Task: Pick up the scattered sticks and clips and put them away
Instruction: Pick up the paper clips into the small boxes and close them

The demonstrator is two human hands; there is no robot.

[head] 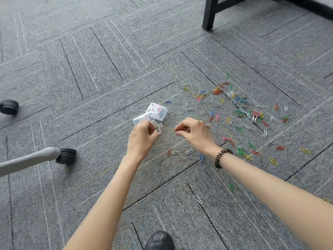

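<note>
Two pinches: our left hand nips a green wire paperclip; right of that grip, our right hand pinches a thin reddish piece.

On the grey carpet floor, the left grip pinches a green clip just near a pair of clear plastic boxes, one with a red label. Beside it, the right grip curls its fingertips round a thin reddish clip, which is blurred. A black coil band circles that wrist. Coloured paper clips lie scattered to the right, with a pink binder clip among them. A grey chair leg with a caster stands at the left, a black shoe at the near edge.
</note>
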